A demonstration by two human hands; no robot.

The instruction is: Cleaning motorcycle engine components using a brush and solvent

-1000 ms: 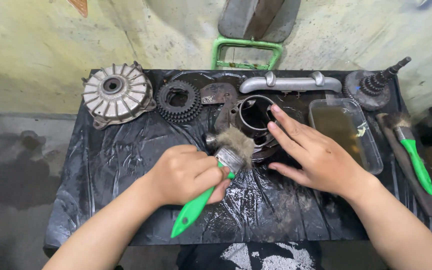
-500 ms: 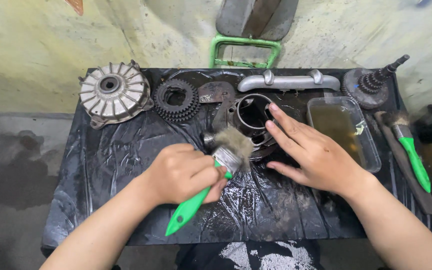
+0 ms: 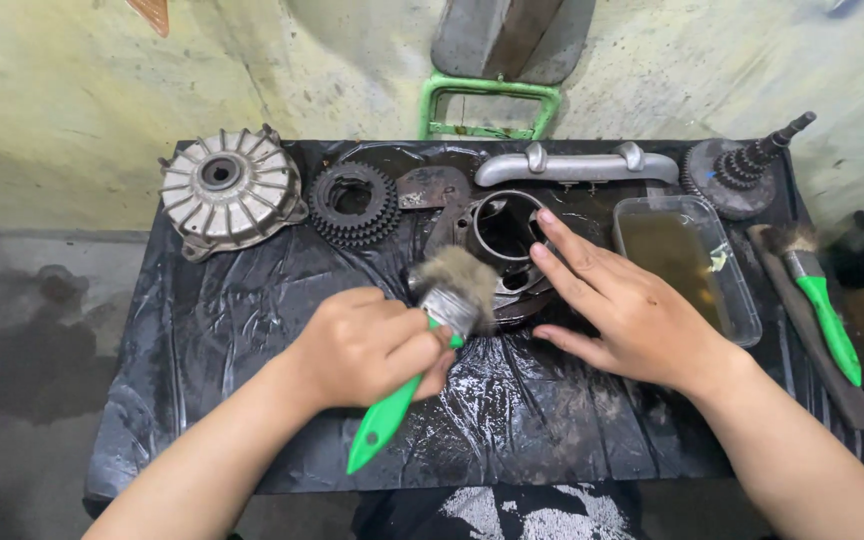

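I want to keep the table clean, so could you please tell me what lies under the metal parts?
A black plastic sheet, wrinkled and wet, lies under the round housing, the gear and both hands. The table beneath it is covered and cannot be seen.

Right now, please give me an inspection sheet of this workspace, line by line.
Surface: table covered with wet black plastic sheet.
Job's things: green-handled paintbrush; dark round metal housing.
Clutter: finned silver hub, black toothed gear, grey metal pipe, gear shaft, clear tray of brownish liquid, second green-handled brush.
Grippers: left hand grips the paintbrush, bristles at the housing; right hand rests flat on the housing.
Cables: nothing seen.
Surroundings: stained wall, green metal frame.
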